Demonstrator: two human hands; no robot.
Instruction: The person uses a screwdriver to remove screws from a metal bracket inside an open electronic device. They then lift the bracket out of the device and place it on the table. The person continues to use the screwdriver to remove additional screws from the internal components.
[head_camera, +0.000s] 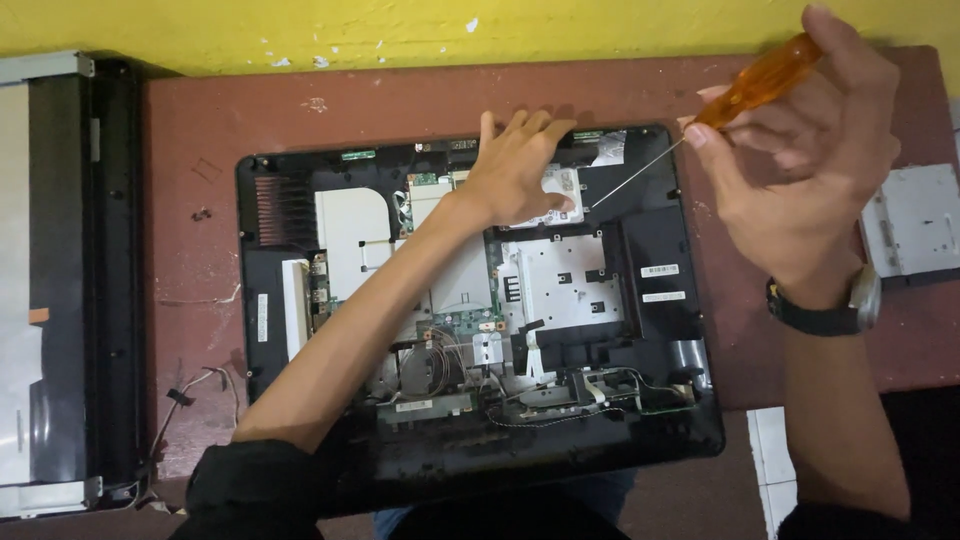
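Silver drive (560, 195) half-hidden beneath left hand (515, 170); screwdriver (700, 110) tip indistinct.

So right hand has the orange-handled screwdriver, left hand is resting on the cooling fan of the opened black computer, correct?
Not the fan. The head view shows the left hand pressing on the silver rectangular hard drive at the top of the opened black computer. The right hand does hold the orange-handled screwdriver.

Detached screen panel (60, 280) at left, grey drive (915, 220) at right, on reddish table (190, 130).
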